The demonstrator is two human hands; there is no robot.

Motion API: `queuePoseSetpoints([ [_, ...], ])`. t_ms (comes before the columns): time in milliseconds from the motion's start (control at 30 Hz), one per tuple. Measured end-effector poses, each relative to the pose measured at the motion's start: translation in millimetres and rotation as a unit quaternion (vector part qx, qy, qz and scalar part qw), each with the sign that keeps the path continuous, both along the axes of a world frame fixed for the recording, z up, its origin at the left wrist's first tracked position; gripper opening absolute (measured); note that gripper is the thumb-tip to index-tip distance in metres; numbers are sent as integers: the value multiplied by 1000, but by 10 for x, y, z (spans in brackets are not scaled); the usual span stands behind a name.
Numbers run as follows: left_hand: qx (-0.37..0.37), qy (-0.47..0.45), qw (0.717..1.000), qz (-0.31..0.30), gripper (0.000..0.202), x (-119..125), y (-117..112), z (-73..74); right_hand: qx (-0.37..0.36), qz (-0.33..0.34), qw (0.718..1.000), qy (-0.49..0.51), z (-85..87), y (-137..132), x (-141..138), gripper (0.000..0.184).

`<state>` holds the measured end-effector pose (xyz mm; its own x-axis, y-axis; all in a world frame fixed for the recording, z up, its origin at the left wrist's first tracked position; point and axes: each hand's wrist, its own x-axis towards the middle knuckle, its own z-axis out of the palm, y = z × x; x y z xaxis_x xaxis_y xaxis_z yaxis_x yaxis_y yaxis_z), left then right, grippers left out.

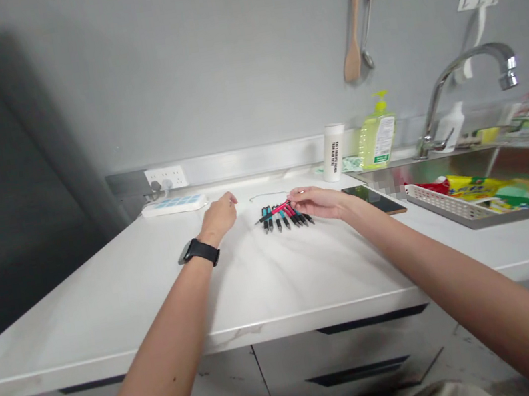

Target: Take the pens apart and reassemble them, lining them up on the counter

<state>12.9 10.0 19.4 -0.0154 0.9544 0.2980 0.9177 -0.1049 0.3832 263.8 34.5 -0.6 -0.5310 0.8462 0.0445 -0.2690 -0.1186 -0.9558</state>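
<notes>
My right hand (319, 202) pinches a red pen (277, 210) with a black grip. Its tip points left and the pen slants across the tops of other pens. Beneath it, a row of several pens (284, 220) in blue, teal and red with black grips lies side by side on the white counter (267, 272). To the left of the row is my left hand (220, 219), with a black watch on the wrist. Its fingers are curled in; whether anything is inside them is hidden. A thin cord (269, 194) lies behind the pens.
A dark tablet-like slab (376, 201) lies right of my right hand. Behind stand a white bottle (335, 152) and a green pump bottle (376, 135). Right of them are the sink, faucet (464, 60) and a white basket (448, 202) edge. A power strip (174, 205) sits back left.
</notes>
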Motion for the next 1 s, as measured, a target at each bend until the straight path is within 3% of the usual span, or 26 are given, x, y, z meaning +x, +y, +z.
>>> queuePoseSetpoints([
  [100, -16, 97, 993, 58, 36, -83, 8, -29, -50, 37, 998, -12, 10, 16, 75, 10],
  [233, -63, 112, 987, 96, 39, -114, -14, -60, -55, 60, 996, -21, -5, -7, 72, 8],
  [367, -79, 94, 987, 99, 40, -139, -19, -75, -72, 83, 993, -46, -9, -34, 49, 6],
  [1000, -69, 78, 992, 69, 37, -125, 1, -91, -26, 117, 991, -63, 13, -101, 49, 19],
])
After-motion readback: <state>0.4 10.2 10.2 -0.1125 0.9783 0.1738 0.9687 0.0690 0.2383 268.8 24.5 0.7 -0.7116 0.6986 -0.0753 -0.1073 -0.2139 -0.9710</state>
